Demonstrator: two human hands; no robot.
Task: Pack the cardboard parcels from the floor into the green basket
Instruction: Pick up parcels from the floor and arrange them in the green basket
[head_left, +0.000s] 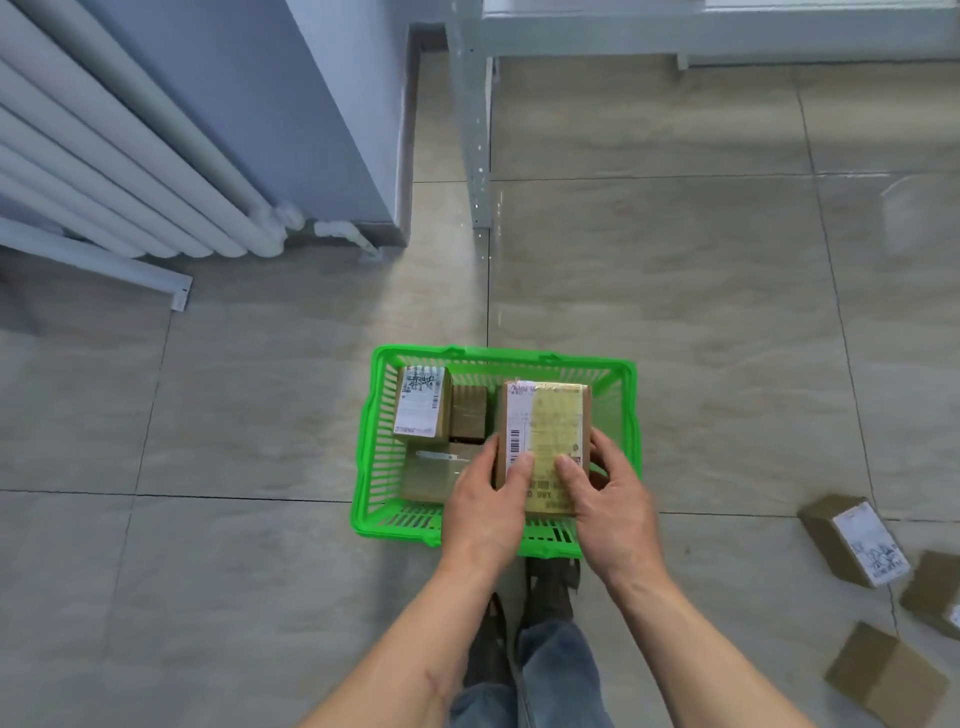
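Observation:
A green basket (371, 426) stands on the floor in front of my feet. Both hands hold a flat cardboard parcel (550, 421) with a white label and yellow tape over the basket's right half. My left hand (485, 501) grips its near left edge, my right hand (605, 499) its near right edge, thumbs on top. Inside the basket, a labelled parcel (422, 410) stands at the far left, a small brown box (469, 413) sits beside it, and another flat parcel (431, 475) lies below them. Three more parcels lie on the floor at right: a labelled one (852, 540), one at the frame edge (935, 592), and a plain one (885, 675).
A white radiator (119, 156) lines the wall at the upper left. A grey metal shelf leg (478, 135) stands beyond the basket, with a frame above it. My shoes and jeans (545, 649) are just behind the basket. The floor is beige tile.

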